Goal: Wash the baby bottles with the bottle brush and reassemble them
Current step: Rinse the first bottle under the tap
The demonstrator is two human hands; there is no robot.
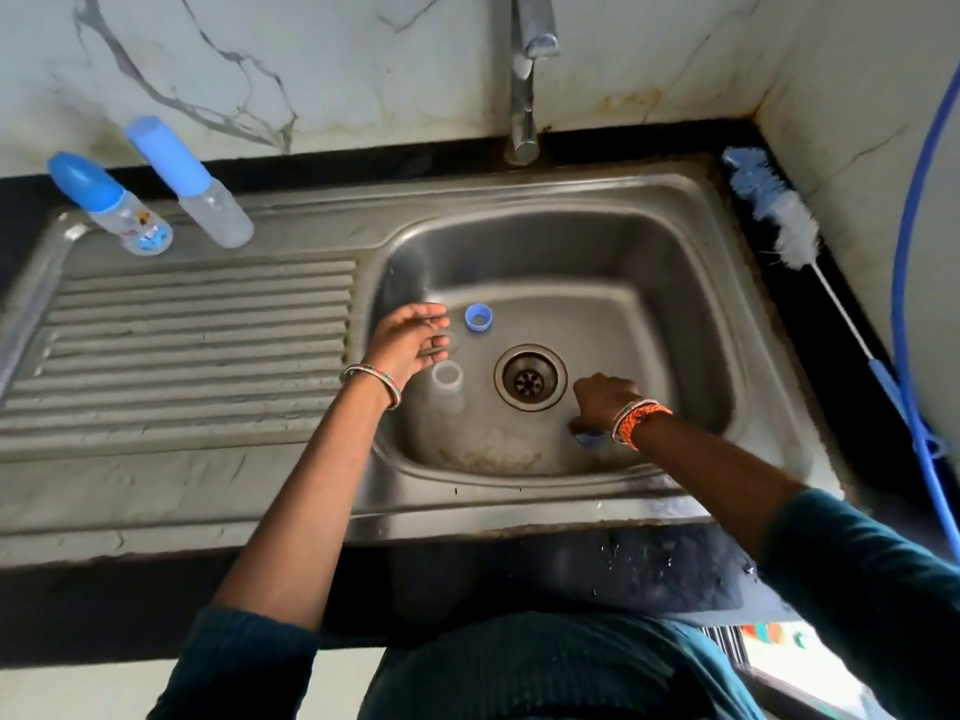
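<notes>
**Hidden and unclear parts around the sink drain**

Right of the drain (530,377), the right hand (602,400) covers most of a small blue piece (589,440); its grip is unclear. Left of the drain, the left hand (408,337) is motion-blurred. Above the drain, the tap (524,70) is cut off by the top edge.

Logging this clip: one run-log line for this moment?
left hand: open above bottle body | right hand: on blue part | brush: counter, untouched
</notes>
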